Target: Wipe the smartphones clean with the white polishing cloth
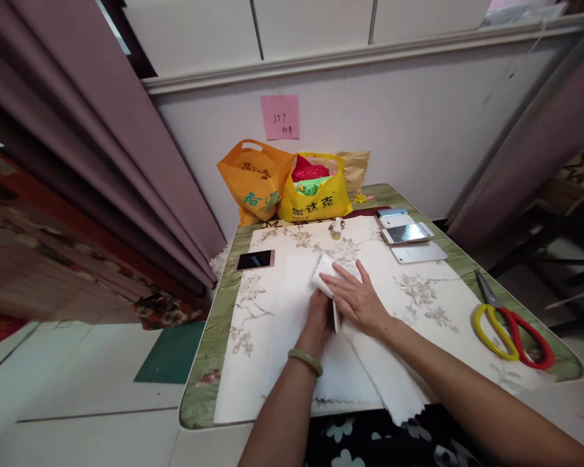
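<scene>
I log, left to right: orange bag [255, 178], contents hidden; yellow bag [316, 209] holding red packaging [310, 170] and green packaging [309, 187]; left hand [319, 312] gripping a slim slab [336, 318] over the table [202, 389], its long edge pointing near to far; right hand [360, 302] outspread on white cloth [324, 266] covering its far end.

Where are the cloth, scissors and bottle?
Cloth [323, 271]: head view, on its raised scalloped end.
Scissors [491, 296]: head view, on the blades near the pivot.
Bottle [336, 231]: head view, on the body below the cap.
</scene>
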`<state>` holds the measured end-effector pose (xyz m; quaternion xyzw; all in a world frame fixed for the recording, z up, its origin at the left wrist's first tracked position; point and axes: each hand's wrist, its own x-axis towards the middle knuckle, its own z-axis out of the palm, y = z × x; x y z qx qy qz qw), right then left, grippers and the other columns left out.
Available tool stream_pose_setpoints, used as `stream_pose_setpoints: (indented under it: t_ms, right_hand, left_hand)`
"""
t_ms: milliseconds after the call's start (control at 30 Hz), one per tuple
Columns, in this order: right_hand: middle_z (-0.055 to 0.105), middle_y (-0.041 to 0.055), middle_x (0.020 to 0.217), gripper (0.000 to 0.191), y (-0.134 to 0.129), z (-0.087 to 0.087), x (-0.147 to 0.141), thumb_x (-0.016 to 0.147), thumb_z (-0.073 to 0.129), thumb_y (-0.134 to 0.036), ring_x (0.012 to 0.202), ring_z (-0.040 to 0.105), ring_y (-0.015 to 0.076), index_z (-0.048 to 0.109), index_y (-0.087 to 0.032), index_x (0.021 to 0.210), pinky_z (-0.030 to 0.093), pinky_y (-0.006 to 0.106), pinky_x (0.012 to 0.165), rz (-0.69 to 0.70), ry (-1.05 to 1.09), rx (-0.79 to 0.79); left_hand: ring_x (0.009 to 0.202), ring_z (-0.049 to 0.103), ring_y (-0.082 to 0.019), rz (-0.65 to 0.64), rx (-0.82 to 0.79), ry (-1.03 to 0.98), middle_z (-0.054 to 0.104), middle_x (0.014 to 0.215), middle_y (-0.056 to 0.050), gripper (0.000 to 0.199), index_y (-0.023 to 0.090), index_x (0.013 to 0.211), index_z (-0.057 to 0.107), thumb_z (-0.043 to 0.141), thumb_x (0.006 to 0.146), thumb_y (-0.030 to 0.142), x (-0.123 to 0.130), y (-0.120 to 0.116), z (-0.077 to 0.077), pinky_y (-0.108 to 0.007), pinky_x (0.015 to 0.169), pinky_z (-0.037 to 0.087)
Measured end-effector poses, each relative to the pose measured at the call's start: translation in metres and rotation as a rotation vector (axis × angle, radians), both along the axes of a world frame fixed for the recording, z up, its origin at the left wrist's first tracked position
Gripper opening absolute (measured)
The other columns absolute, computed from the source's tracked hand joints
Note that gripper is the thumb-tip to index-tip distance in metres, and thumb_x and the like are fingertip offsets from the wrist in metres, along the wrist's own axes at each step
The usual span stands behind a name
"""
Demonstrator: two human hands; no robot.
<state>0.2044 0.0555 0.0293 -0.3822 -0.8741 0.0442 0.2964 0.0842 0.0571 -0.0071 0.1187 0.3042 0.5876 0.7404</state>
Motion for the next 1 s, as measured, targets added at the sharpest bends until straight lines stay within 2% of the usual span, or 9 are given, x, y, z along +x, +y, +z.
stream_pose_setpoints:
  t_ms: [100, 200, 300, 367, 433, 633, 733, 867, 1000]
  right_hand:
    - [0.055, 0.0029, 0.136, 0.040, 0.027, 0.002, -0.001, 0.098, 0.031, -0.030, 0.138, 0.035, 0.0240, 0.058, -0.026, 0.126, 0.005, 0.058, 0.115, -0.076, 0.159, -0.082]
    - [0.061, 0.0076, 0.130, 0.042, 0.046, -0.001, 0.009, 0.096, 0.034, -0.039, 0.130, 0.045, 0.0253, 0.062, -0.019, 0.121, 0.024, 0.051, 0.113, -0.230, 0.505, -0.248]
    - [0.070, 0.0088, 0.107, 0.043, 0.052, -0.009, 0.032, 0.090, 0.041, -0.046, 0.106, 0.060, 0.0257, 0.067, -0.015, 0.106, 0.047, 0.039, 0.093, -0.539, 0.887, -0.450]
    - [0.071, 0.0046, 0.083, 0.038, 0.050, -0.017, 0.051, 0.084, 0.048, -0.047, 0.084, 0.062, 0.0226, 0.067, -0.015, 0.092, 0.051, 0.032, 0.075, -0.727, 1.048, -0.570]
    - [0.065, 0.0004, 0.066, 0.034, 0.045, -0.025, 0.066, 0.080, 0.053, -0.047, 0.068, 0.059, 0.0188, 0.065, -0.015, 0.083, 0.049, 0.027, 0.061, -0.821, 1.136, -0.649]
    - [0.052, -0.0050, 0.052, 0.029, 0.037, -0.043, 0.081, 0.074, 0.059, -0.046, 0.049, 0.048, 0.0130, 0.060, -0.017, 0.075, 0.042, 0.024, 0.044, -0.860, 1.244, -0.717]
    - [0.059, -0.0037, 0.061, 0.032, 0.038, -0.046, 0.083, 0.069, 0.063, -0.047, 0.054, 0.053, 0.0132, 0.063, -0.016, 0.080, 0.045, 0.024, 0.047, -0.855, 1.353, -0.753]
    - [0.067, -0.0008, 0.077, 0.038, 0.041, -0.045, 0.084, 0.068, 0.067, -0.048, 0.067, 0.059, 0.0144, 0.068, -0.016, 0.089, 0.050, 0.023, 0.057, -0.845, 1.403, -0.732]
    - [0.067, -0.0014, 0.077, 0.037, 0.043, -0.036, 0.075, 0.069, 0.067, -0.047, 0.071, 0.060, 0.0150, 0.068, -0.016, 0.089, 0.051, 0.024, 0.062, -0.829, 1.429, -0.689]
  left_hand:
    - [0.100, 0.064, -0.021, -0.048, 0.119, 0.051, 0.070, 0.107, -0.008, 0.040, 0.017, 0.112, 0.065, 0.073, 0.074, 0.028, 0.002, 0.000, 0.010, -0.032, 0.093, 0.046]
    - [0.085, 0.066, -0.015, -0.097, 0.122, 0.075, 0.071, 0.100, -0.006, 0.045, 0.018, 0.117, 0.063, 0.074, 0.073, 0.025, -0.004, -0.003, 0.014, -0.026, 0.084, 0.050]
    - [0.070, 0.063, -0.010, -0.146, 0.066, 0.061, 0.070, 0.089, -0.005, 0.036, 0.015, 0.107, 0.066, 0.074, 0.073, 0.024, -0.011, -0.004, 0.014, -0.020, 0.069, 0.051]
    - [0.068, 0.063, -0.009, -0.179, 0.020, 0.042, 0.069, 0.085, -0.006, 0.028, 0.012, 0.097, 0.068, 0.074, 0.073, 0.025, -0.014, -0.003, 0.014, -0.019, 0.064, 0.050]
    - [0.064, 0.062, -0.009, -0.181, -0.039, 0.036, 0.068, 0.078, -0.005, 0.023, 0.011, 0.089, 0.068, 0.075, 0.072, 0.025, -0.016, -0.002, 0.014, -0.018, 0.060, 0.050]
    - [0.059, 0.065, -0.013, -0.178, -0.193, -0.004, 0.070, 0.072, -0.007, 0.026, 0.008, 0.088, 0.069, 0.069, 0.077, 0.032, -0.022, 0.002, 0.008, -0.023, 0.062, 0.053]
    - [0.079, 0.069, -0.019, -0.137, -0.138, -0.102, 0.072, 0.091, -0.010, 0.035, 0.011, 0.101, 0.067, 0.065, 0.081, 0.039, -0.024, 0.006, 0.006, -0.030, 0.076, 0.055]
    - [0.118, 0.056, -0.033, -0.117, -0.028, -0.256, 0.061, 0.127, -0.013, 0.052, 0.020, 0.120, 0.059, 0.051, 0.085, 0.058, -0.024, 0.011, 0.006, -0.057, 0.096, 0.044]
    - [0.126, 0.048, -0.039, -0.189, -0.026, -0.251, 0.053, 0.135, -0.022, 0.072, 0.013, 0.126, 0.054, 0.040, 0.083, 0.069, -0.020, 0.011, 0.003, -0.067, 0.095, 0.037]
